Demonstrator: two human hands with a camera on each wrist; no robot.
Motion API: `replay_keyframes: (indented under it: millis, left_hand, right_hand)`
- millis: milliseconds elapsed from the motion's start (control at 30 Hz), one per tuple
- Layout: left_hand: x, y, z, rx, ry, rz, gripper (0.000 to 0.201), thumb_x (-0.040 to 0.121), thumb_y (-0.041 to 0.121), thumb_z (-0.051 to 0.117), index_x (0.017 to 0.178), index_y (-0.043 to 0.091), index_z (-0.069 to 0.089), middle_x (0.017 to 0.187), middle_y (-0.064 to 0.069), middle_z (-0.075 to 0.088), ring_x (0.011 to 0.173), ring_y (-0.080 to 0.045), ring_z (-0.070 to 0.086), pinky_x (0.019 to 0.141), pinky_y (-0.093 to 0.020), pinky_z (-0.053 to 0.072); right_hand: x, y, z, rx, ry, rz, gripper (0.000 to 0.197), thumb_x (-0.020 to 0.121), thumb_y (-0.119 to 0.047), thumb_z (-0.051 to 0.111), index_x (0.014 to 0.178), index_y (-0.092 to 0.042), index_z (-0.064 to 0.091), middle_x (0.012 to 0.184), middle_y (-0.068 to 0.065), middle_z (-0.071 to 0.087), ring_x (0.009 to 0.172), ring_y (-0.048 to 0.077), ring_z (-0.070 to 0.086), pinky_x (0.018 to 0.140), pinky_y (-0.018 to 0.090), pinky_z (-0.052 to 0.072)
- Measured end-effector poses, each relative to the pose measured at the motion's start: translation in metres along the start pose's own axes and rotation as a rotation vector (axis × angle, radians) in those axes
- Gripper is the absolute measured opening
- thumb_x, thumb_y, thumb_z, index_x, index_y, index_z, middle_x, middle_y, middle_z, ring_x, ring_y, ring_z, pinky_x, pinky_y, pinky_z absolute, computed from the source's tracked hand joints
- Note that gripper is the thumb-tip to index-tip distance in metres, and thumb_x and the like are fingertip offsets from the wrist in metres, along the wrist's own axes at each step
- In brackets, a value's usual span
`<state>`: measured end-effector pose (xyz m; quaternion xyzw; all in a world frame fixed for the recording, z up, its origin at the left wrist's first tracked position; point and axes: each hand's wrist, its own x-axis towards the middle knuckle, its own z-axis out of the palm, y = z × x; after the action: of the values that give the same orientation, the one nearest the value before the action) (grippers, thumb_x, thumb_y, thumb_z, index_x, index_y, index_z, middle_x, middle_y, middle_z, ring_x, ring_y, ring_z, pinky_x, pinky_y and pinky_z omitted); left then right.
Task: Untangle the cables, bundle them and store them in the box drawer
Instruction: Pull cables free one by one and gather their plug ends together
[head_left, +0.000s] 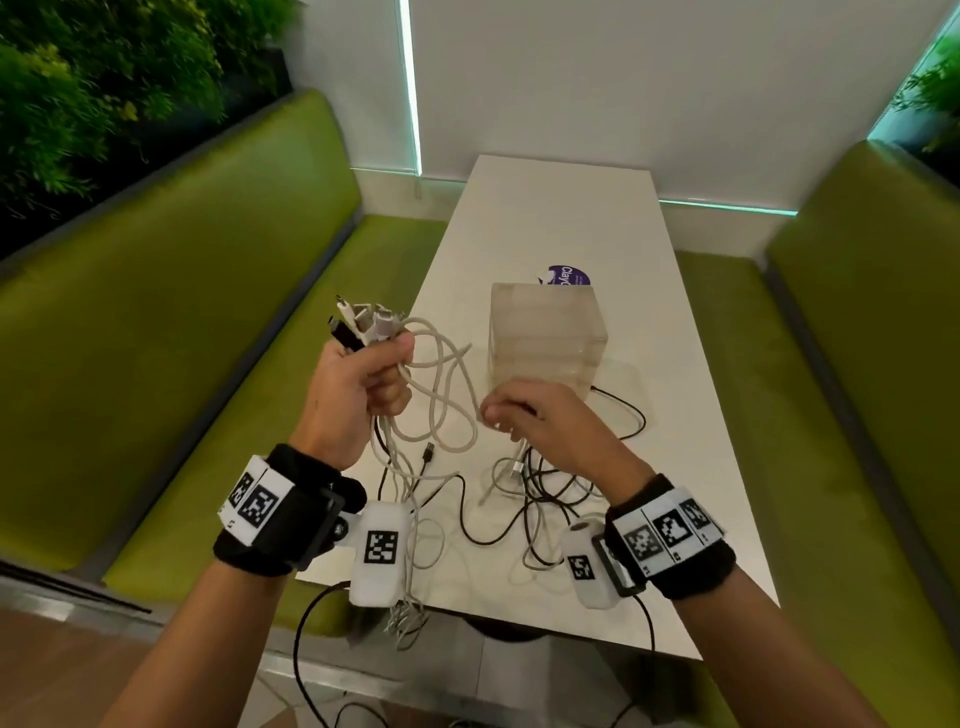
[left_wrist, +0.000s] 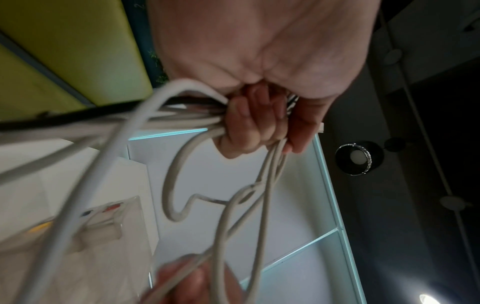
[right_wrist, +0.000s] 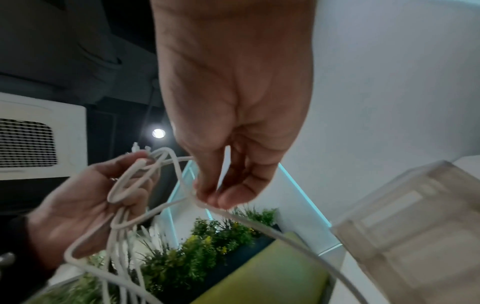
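My left hand (head_left: 363, 384) is raised over the table's left edge and grips a bunch of cables (head_left: 441, 395), mostly white with one black; their plug ends (head_left: 358, 322) stick up above the fist. The wrist view shows the curled fingers (left_wrist: 246, 127) wrapped round the strands (left_wrist: 182, 117). My right hand (head_left: 524, 415) pinches one white cable loop (right_wrist: 166, 207) between thumb and fingertips (right_wrist: 223, 197), just right of the bunch. More black and white cables (head_left: 524, 499) lie tangled on the table below. The translucent drawer box (head_left: 545, 338) stands behind my hands.
The white table (head_left: 561, 223) runs away from me between two green benches (head_left: 208, 312). A purple round sticker (head_left: 569, 275) lies behind the box. Some cable ends hang over the near table edge (head_left: 410, 618). A plant wall (head_left: 104, 78) fills the far left.
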<state>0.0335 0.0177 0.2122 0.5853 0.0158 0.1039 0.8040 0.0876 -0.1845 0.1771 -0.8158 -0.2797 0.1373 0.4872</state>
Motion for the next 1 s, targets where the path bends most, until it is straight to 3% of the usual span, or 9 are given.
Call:
replay_keyframes:
  millis: [100,167,300,400,567,700,800,900,1000]
  left_hand:
    - [-0.006,-0.003,-0.004,0.030,0.012,-0.015,0.019,0.078,0.012,0.059,0.062,0.011,0.049,0.048,0.004,0.017,0.047,-0.018,0.009,0.046,-0.028,0.011]
    - [-0.011,-0.008,-0.002,0.041,0.013,-0.039,0.018,0.077,0.010,0.059,0.062,0.010,0.047,0.052,-0.001,0.012,0.046,-0.018,0.008,0.046,-0.026,0.010]
    - [-0.017,-0.013,0.006,0.063,-0.076,-0.087,0.015,0.075,0.009,0.058,0.066,0.005,0.046,0.044,0.008,0.018,0.042,-0.014,0.009,0.045,-0.023,0.010]
    - [-0.020,-0.015,0.012,0.064,-0.201,-0.141,0.017,0.067,0.009,0.064,0.058,0.012,0.051,0.044,0.009,0.020,0.041,-0.011,0.010,0.044,-0.019,0.013]
    - [-0.027,-0.016,0.025,0.078,-0.406,-0.203,0.022,0.064,0.017,0.067,0.052,0.021,0.049,0.045,0.008,0.019,0.040,-0.009,0.010,0.044,-0.016,0.013]
    - [-0.031,-0.019,0.030,0.160,-0.417,-0.170,0.026,0.084,0.018,0.061,0.059,0.018,0.053,0.049,0.005,0.016,0.042,-0.012,0.010,0.043,-0.020,0.012]
    - [-0.028,-0.021,0.028,0.147,-0.327,-0.130,0.026,0.088,0.024,0.061,0.075,0.002,0.054,0.050,0.008,0.020,0.040,-0.009,0.015,0.041,-0.021,0.014]
    - [-0.024,-0.020,0.022,0.088,-0.225,-0.095,0.014,0.090,0.022,0.056,0.095,0.011,0.063,0.052,0.009,0.021,0.039,-0.006,0.017,0.039,-0.017,0.017]
    - [-0.019,-0.020,0.015,0.046,-0.144,-0.090,0.011,0.092,0.021,0.056,0.092,0.013,0.064,0.052,0.009,0.021,0.039,-0.005,0.018,0.038,-0.016,0.019]
  right_hand:
    - [-0.010,-0.013,-0.004,0.113,0.049,-0.059,0.013,0.096,-0.013,0.053,0.093,-0.009,0.065,0.077,-0.001,0.064,0.068,0.007,0.057,0.064,0.024,0.050]
    - [-0.015,-0.020,-0.008,0.188,0.016,-0.089,0.013,0.094,-0.018,0.056,0.106,-0.019,0.060,0.094,0.000,0.065,0.075,0.010,0.060,0.067,0.027,0.052]
    - [-0.022,-0.027,-0.008,0.174,-0.064,-0.055,0.072,0.075,-0.025,0.078,0.135,-0.042,0.042,0.125,-0.011,0.051,0.083,0.011,0.062,0.079,0.031,0.053]
    - [-0.025,-0.029,-0.004,0.083,-0.003,-0.079,0.053,0.070,-0.028,0.081,0.118,-0.032,0.060,0.117,-0.014,0.048,0.082,0.006,0.059,0.076,0.031,0.052]
    - [-0.034,-0.036,-0.008,-0.035,-0.062,-0.128,0.029,0.083,-0.033,0.069,0.108,-0.041,0.058,0.099,-0.016,0.057,0.078,0.000,0.055,0.069,0.013,0.044]
    - [-0.040,-0.040,-0.018,0.023,-0.045,-0.126,0.007,0.089,-0.018,0.064,0.086,-0.024,0.067,0.065,-0.015,0.058,0.058,0.000,0.053,0.057,0.011,0.038]
    - [-0.045,-0.043,-0.025,0.089,-0.015,-0.130,0.013,0.093,-0.011,0.057,0.086,-0.012,0.068,0.064,-0.012,0.063,0.055,0.003,0.055,0.053,0.015,0.042]
    - [-0.054,-0.055,-0.031,0.220,-0.030,-0.144,0.015,0.093,-0.003,0.053,0.089,0.000,0.067,0.070,0.005,0.065,0.054,0.013,0.057,0.050,0.022,0.046]
    - [-0.061,-0.063,-0.034,0.292,-0.056,-0.146,0.015,0.091,-0.001,0.055,0.092,0.008,0.066,0.070,0.007,0.065,0.054,0.016,0.059,0.050,0.028,0.049]
